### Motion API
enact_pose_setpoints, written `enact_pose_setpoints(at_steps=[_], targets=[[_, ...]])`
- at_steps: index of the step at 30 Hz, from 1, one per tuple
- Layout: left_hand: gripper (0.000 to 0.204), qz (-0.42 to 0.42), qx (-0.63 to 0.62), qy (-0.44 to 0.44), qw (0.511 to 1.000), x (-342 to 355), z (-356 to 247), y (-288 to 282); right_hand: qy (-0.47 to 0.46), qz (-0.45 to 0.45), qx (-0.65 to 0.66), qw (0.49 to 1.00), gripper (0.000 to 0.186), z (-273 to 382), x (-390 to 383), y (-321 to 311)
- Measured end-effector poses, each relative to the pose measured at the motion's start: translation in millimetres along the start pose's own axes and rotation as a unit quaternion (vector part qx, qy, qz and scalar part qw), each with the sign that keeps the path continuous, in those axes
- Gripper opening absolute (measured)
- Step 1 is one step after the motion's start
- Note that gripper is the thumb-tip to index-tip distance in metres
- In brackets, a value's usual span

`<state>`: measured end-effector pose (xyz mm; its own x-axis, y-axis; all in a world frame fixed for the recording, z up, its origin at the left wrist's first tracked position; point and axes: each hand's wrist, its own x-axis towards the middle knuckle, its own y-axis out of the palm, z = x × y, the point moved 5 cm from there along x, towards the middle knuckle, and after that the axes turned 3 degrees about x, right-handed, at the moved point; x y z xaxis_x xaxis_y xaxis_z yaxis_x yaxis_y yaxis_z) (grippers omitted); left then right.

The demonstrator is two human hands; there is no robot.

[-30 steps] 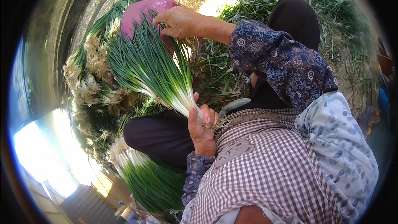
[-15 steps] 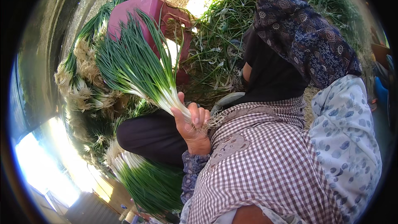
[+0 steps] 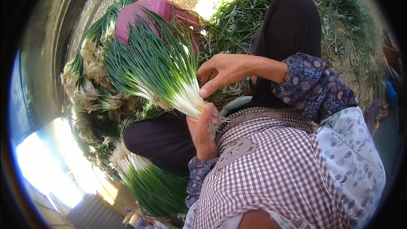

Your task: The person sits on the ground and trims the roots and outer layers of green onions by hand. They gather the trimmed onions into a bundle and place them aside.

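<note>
My left hand (image 3: pixel 204 129) is closed around the white root end of a bunch of spring onions (image 3: pixel 165 72). The long green leaves fan up and to the left, and thin pale roots stick out past my fingers. My right hand (image 3: pixel 222 74) is at the right side of the bunch, next to the white stems. Its thumb and fingers are apart with nothing between them; whether the fingertips touch the stems I cannot tell.
Behind the leaves stands a pink plastic stool (image 3: pixel 157 8). Bundles of spring onions with dry roots (image 3: pixel 91 61) are piled at the left, and another green bundle (image 3: pixel 154 182) lies by my left knee. Loose cut leaves (image 3: pixel 241 12) cover the ground at the far side.
My right hand has come down from the far edge to beside the bunch. The left hand still grips the bunch, turned slightly, and the stems look more spread. My right knee now shows.
</note>
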<state>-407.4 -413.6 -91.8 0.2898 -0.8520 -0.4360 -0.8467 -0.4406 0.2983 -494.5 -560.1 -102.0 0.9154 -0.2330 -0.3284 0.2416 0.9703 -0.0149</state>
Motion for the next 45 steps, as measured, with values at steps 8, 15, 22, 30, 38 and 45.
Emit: enact_pose_setpoints(at_steps=[8, 15, 22, 30, 38, 45], targets=[[0.041, 0.054, 0.456, 0.064, 0.886, 8.6, -2.0, 17.2, -0.106, -0.266, 0.225, 0.931, 0.068, -14.4, -3.8, 49.0], [0.027, -0.117, 0.288, 0.137, 0.941, -6.1, -51.4, -37.8, -0.175, -0.346, 0.314, 0.867, 0.034, 25.3, -38.2, 10.2], [0.043, -0.272, 0.142, 0.215, 0.927, 20.6, -75.1, -102.8, -0.293, -0.346, 0.21, 0.866, 0.022, 99.0, -28.9, -14.3], [0.041, -0.263, -0.006, 0.134, 0.956, 67.5, -59.0, -107.3, -0.11, -0.335, 0.284, 0.892, 0.034, 9.4, 43.4, -0.2], [0.041, -0.034, -0.14, 0.157, 0.977, 38.0, -70.3, -66.8, -0.099, -0.221, 0.384, 0.891, 0.035, 30.4, 47.1, 18.2], [0.042, 0.032, -0.074, 0.039, 0.996, 26.8, -21.0, -43.6, -0.069, -0.14, 0.335, 0.929, 0.031, 25.9, 37.6, 34.2]])
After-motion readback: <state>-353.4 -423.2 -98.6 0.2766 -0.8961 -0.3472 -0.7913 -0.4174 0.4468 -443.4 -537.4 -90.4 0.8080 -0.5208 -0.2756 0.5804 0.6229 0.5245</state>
